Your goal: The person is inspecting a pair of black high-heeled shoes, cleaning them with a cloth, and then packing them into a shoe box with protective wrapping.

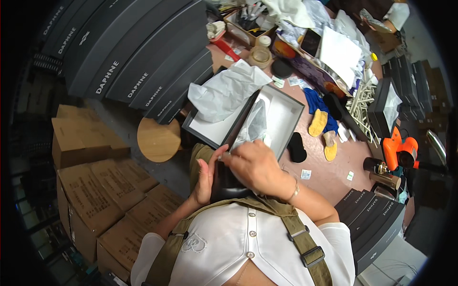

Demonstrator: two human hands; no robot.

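My left hand (205, 180) is beside a glossy black thing (228, 183) in front of my body, perhaps footwear, mostly hidden under my hands. Its fingers are stretched out and the thumb stands apart. My right hand (257, 164) is over the black thing with its fingers curled together near my left fingertips. What they pinch, if anything, is too small to make out. Just beyond lies an open dark shoebox (298, 112) with a white inside, holding a wrapped grey item (255, 121). White tissue paper (229, 90) lies crumpled over the lid on its left.
Dark shoeboxes (124, 62) stack high at the left, above brown cartons (95, 190) and a round wooden stool (159, 138). On the table are a black insole (296, 148), yellow sponges (318, 122), a jar (260, 56), and an orange heat gun (400, 148). More shoeboxes (369, 221) stand at right.
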